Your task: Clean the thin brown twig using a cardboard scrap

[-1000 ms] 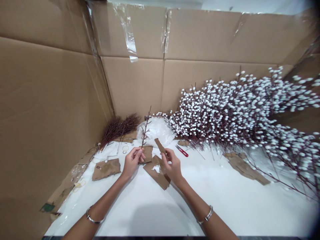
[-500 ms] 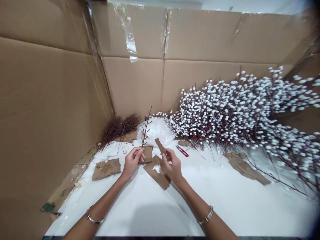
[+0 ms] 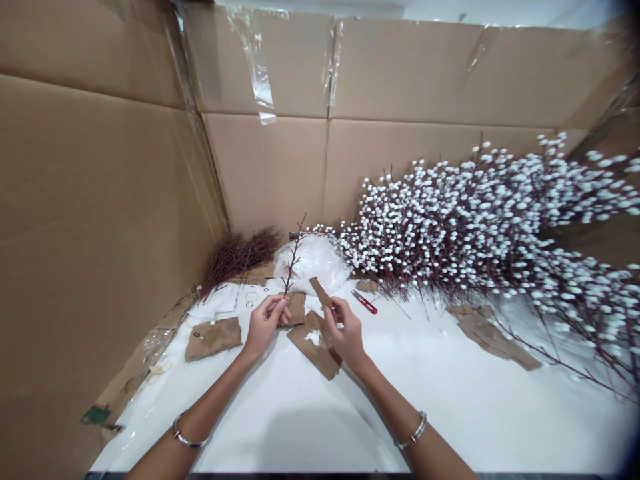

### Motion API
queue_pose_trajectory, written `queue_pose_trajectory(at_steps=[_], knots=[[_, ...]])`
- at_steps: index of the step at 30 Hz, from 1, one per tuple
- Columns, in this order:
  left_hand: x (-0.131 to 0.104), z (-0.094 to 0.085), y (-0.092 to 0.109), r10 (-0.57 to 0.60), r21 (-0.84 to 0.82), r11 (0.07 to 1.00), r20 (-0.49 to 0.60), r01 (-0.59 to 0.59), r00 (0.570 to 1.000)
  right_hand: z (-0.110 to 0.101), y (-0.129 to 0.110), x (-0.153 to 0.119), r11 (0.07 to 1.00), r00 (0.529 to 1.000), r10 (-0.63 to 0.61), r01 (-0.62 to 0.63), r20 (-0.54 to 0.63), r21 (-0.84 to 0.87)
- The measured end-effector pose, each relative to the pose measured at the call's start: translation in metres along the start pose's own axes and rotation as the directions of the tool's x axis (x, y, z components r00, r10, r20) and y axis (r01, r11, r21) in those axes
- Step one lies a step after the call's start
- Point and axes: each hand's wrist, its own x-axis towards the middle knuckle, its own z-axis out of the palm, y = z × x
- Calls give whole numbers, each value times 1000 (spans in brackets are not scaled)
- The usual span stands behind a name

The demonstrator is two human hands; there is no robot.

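My left hand pinches the lower end of a bare dark-brown twig, which stands nearly upright with short side shoots. Between the thumb and fingers of my right hand is a narrow cardboard strip, pointing up and to the left. Below and between the hands lies a cardboard piece with a white smear on it. Another cardboard square is partly hidden behind my left fingers. A clear plastic bag with white contents sits behind the twig.
Red thread snips lie right of my right hand. A big heap of white-budded branches fills the right back. Bare twigs are bundled at back left. Cardboard scraps lie left on the white tabletop; cardboard walls enclose it.
The twig in my left hand has tipped very slightly to the right. My right hand and the cardboard strip stay where they were.
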Motion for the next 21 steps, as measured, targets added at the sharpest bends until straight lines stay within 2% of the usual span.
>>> queue_pose_trajectory(at_steps=[21], knots=[[0, 0, -1, -10, 20, 1000, 14, 10, 1000, 2, 3, 0, 999, 999, -21, 20, 30, 32]])
